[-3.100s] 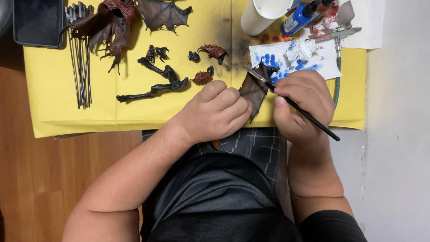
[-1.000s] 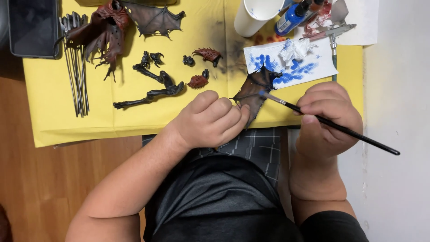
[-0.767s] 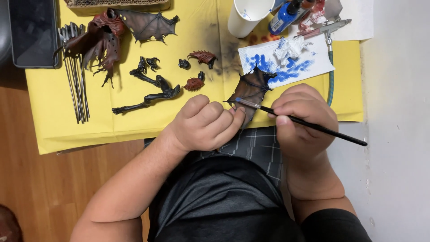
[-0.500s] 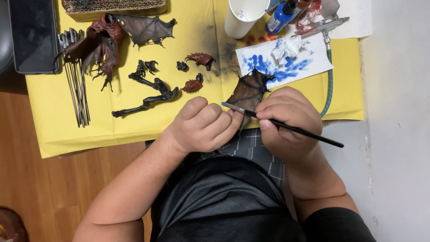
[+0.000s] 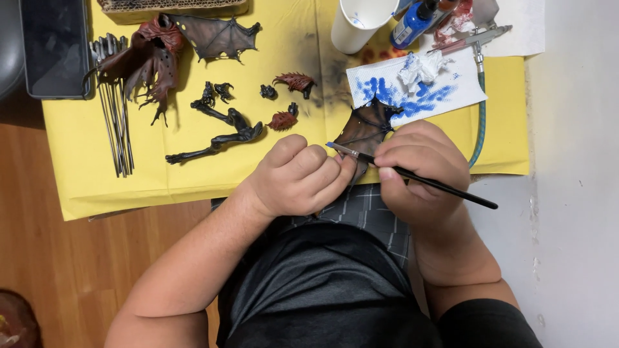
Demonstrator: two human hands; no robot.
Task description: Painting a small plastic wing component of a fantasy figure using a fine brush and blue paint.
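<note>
My left hand pinches the lower end of a dark brown bat-like wing piece above the front edge of the yellow mat. My right hand grips a thin black paintbrush. The brush's blue-tipped bristles rest on the wing, just by my left fingertips. Both hands sit close together, almost touching.
A paper towel with blue paint smears, a white cup, a blue paint bottle and an airbrush with hose lie at back right. A winged red figure body, dark limb parts, metal rods and a black tray lie left.
The brush swung from pointing out right, clear of the wing, to lying with its tip on the wing. My right hand moved left toward my left hand.
</note>
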